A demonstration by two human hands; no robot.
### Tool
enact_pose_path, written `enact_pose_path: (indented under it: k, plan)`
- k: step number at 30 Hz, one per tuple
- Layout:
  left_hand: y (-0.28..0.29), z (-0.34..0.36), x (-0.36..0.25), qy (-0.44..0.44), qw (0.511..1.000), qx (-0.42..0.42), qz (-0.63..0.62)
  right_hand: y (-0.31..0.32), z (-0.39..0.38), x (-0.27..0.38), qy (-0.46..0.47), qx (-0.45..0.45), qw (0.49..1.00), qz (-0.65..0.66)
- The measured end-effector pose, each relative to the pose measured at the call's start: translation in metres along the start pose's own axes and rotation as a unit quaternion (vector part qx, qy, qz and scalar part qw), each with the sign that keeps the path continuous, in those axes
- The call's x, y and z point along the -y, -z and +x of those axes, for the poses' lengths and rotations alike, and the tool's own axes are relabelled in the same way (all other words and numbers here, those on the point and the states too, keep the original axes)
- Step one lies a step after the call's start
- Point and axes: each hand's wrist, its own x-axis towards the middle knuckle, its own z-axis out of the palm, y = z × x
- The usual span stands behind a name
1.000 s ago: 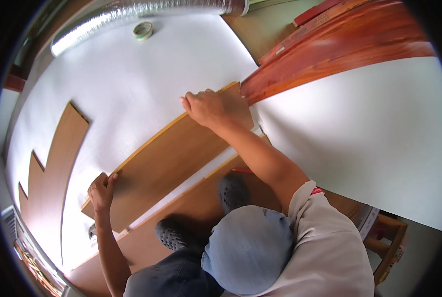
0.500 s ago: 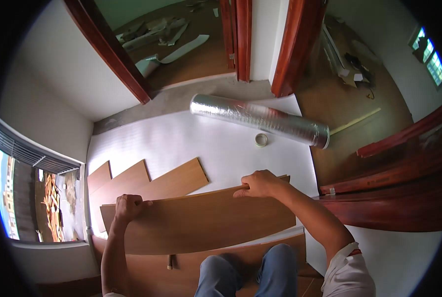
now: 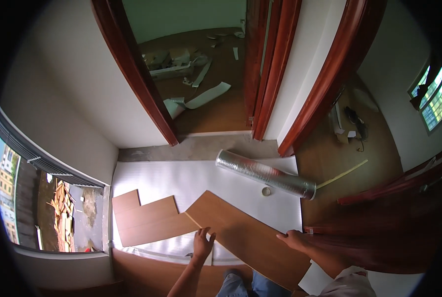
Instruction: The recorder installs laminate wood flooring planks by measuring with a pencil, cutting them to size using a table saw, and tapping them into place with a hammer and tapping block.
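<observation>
A long wood-coloured plank [image 3: 245, 235] lies diagonally in front of me, held above the white underlay sheet [image 3: 151, 175]. My left hand [image 3: 204, 240] grips its near edge toward the left end. My right hand [image 3: 292, 240] is closed on the opposite edge, farther right. Left of the held board, stepped planks [image 3: 146, 222] lie on the sheet. Beyond it are a silver foil roll [image 3: 263, 173] and a small tape roll [image 3: 266, 191]. Below my left hand, a small tool is partly visible and too small to make out.
Red wooden door frames [image 3: 131, 74] border two rooms with scraps on their floors. A low window opening [image 3: 50, 208] is at the left, with broken wood outside. A pale strip [image 3: 344, 173] lies beside the foil roll. My legs [image 3: 260, 284] show at the bottom.
My view has tilted up toward the doorways. The held plank has swung from nearly crosswise to a steep diagonal, its left end now pointing away from me, with both hands still on it.
</observation>
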Motion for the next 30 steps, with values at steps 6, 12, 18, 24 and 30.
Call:
enact_pose_path:
  k: [6, 12, 18, 24, 30]
  plan:
    - [-0.077, 0.037, -0.065, -0.166, 0.888, 0.401, 0.153, 0.081, 0.080, -0.043, -0.137, -0.085, 0.985, 0.063]
    - [-0.113, 0.191, -0.165, 0.502, 0.607, 0.355, -0.503, 0.171, 0.243, 0.006, -0.065, -0.220, 0.961, 0.156]
    - [-0.050, 0.384, -0.226, 0.440, 0.862, 0.083, -0.237, 0.296, 0.345, 0.146, -0.041, -0.213, 0.963, 0.160]
    - [-0.002, 0.541, -0.186, 0.402, 0.884, -0.029, -0.238, 0.367, 0.457, 0.270, 0.007, -0.204, 0.950, 0.234]
    - [0.033, 0.730, -0.116, 0.298, 0.953, 0.052, -0.014, 0.424, 0.594, 0.379, 0.000, -0.160, 0.959, 0.235]
